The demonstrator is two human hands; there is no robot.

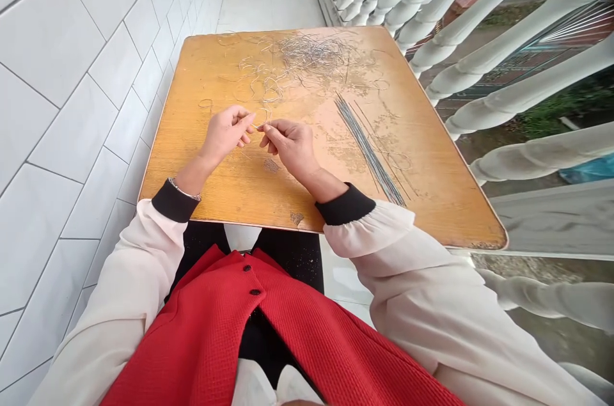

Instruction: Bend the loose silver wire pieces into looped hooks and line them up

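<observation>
at six o'clock on a worn orange wooden table (432,201), right hand (288,147) pinches a faint thin silver wire (261,127); left hand (228,134) grip unclear.

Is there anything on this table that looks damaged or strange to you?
Yes. The wooden tabletop is damaged: a chipped patch shows near its front edge. Also, thin wires lie in a messy tangle at the far end.

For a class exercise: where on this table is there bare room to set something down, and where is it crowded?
Bare wood shows on the tabletop right of the straight wire rods, toward the front corner, and along the left edge beside the left hand. It is crowded at the back, around the tangled wire heap.
</observation>
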